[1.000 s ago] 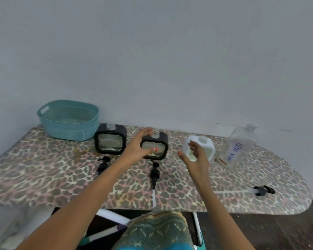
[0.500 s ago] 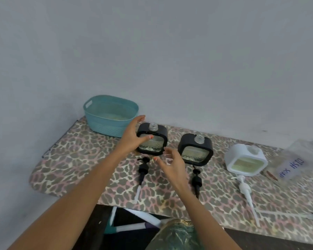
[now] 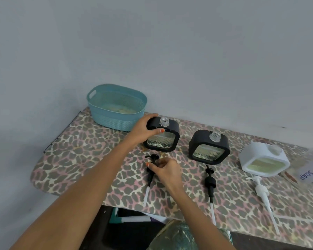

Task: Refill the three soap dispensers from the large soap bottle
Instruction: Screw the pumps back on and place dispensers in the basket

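Right hand (image 3: 167, 170) has dropped to pinch the pump (image 3: 150, 177) near the front edge of the board (image 3: 79, 159); left hand (image 3: 141, 132) grips the left dispenser (image 3: 163, 141) by its top, so capping likely follows

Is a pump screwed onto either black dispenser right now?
No, the left black dispenser and the right black dispenser both show bare, open threaded necks.

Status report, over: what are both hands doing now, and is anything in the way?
Left hand grips left black dispenser, neck open. Right hand pinches its black pump, lying on the board. Nothing over the neck.
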